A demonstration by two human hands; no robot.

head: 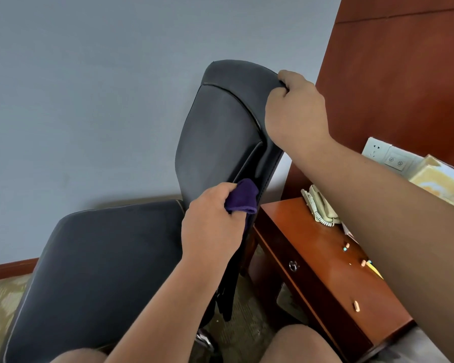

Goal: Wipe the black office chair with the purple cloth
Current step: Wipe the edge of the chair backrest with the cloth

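Left hand (210, 218) holds one purple cloth (240, 197); right hand (296, 108) grips one black chair (220, 127)

Hotel-style bedroom; nightstand (309, 247), telephone (321, 205)

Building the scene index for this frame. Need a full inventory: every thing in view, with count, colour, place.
black office chair: 1, black, centre; seat lower left, backrest centre
purple cloth: 1, purple, against the backrest's lower right edge
wooden cabinet: 1, red-brown, right of the chair
telephone: 1, beige, corded, at the back of the cabinet top
small bits: several, mostly orange, scattered on the cabinet top; too small to identify
socket panel: 1, white, right, above the telephone
box: 1, pale yellow, far right
wood panel: 1, red-brown, upper right
wall: grey-blue, behind the chair
carpet: beige, patterned, lower left
left hand: 1, grips the purple cloth
right hand: 1, grips the backrest's top corner
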